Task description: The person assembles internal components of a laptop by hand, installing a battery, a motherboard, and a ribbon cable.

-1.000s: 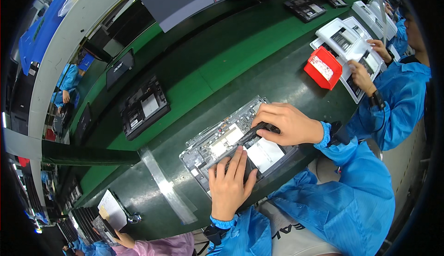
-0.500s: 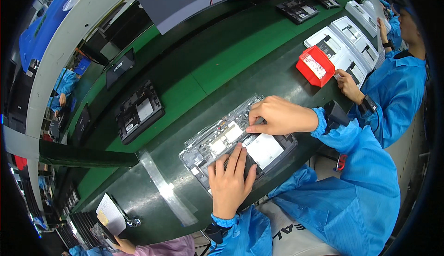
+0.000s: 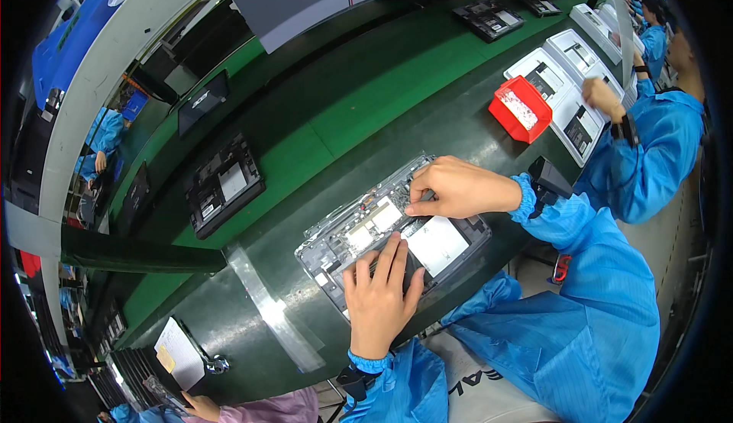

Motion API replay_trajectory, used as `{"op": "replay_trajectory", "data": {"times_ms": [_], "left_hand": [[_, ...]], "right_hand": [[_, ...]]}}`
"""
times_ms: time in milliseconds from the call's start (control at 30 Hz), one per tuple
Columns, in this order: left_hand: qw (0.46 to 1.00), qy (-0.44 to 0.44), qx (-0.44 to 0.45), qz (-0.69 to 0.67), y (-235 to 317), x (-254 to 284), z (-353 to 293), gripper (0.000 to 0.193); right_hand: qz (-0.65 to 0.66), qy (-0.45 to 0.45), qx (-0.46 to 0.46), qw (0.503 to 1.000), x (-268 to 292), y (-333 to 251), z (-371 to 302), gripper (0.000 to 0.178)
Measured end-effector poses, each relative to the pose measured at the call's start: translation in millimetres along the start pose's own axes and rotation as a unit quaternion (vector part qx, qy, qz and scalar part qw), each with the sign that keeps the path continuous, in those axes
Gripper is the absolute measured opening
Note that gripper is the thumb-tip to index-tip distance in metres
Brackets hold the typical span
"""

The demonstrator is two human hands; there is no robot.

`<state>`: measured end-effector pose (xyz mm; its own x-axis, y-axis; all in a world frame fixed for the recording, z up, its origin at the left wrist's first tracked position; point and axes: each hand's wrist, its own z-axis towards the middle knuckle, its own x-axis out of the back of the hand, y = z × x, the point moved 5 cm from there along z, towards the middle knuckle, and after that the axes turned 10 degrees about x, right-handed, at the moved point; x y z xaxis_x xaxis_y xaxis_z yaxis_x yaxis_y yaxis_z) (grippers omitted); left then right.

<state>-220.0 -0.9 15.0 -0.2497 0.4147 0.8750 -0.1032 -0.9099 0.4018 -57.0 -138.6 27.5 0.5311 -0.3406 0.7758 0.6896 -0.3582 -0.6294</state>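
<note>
An uncovered laptop base [image 3: 324,258] lies tilted across the green bench in front of me, its circuit board [image 3: 372,224] showing. Flat on its near side rests my left hand [image 3: 379,293], the fingers stretched out and a little apart. My right hand [image 3: 458,188] is bent down over the board with thumb and forefinger drawn into a pinch. Whatever sits between those fingertips is too small or hidden to make out. Just below that hand, a white rectangular panel [image 3: 438,247] is set in the base.
A red bin [image 3: 521,110] of small pale pieces stands beside white trays [image 3: 566,49] holding dark parts. Another open laptop base [image 3: 226,185] sits on the green conveyor [image 3: 328,129]. Clear tape [image 3: 263,301] crosses the bench at left. A co-worker's hand [image 3: 603,98] hovers over the trays.
The co-worker's hand has gone from beside the red bin up over the white trays. Laptop bases on the conveyor have shifted slightly left. My hands stay almost where they were.
</note>
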Motion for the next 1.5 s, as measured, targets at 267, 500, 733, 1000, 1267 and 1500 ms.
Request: {"op": "replay_trajectory", "data": {"times_ms": [267, 500, 733, 1000, 1267, 1500], "left_hand": [[1.000, 0.005, -0.007, 0.006, 1, -1, -1, 0.044], [1.000, 0.000, -0.006, 0.015, 4, 0, -2, 0.043], [1.000, -0.001, -0.001, 0.019, 3, 1, 0, 0.041], [1.000, -0.026, -0.011, -0.001, 4, 6, -4, 0.072], [0.999, -0.047, -0.020, 0.015, 3, 6, -8, 0.084], [0.999, -0.041, -0.023, 0.000, 0, 8, -5, 0.087]], "right_hand": [[-0.008, 0.028, 0.024, 0.999, -7, 6, -4, 0.031], [0.000, 0.032, 0.003, 0.999, -7, 5, -7, 0.032], [-0.050, 0.004, -0.001, 0.999, 6, -5, -11, 0.033], [-0.087, 0.081, 0.097, 0.988, -26, -10, 3, 0.048], [-0.084, 0.114, 0.073, 0.987, -31, -7, 12, 0.048], [-0.190, 0.092, 0.378, 0.901, -26, -23, -12, 0.041]]}}
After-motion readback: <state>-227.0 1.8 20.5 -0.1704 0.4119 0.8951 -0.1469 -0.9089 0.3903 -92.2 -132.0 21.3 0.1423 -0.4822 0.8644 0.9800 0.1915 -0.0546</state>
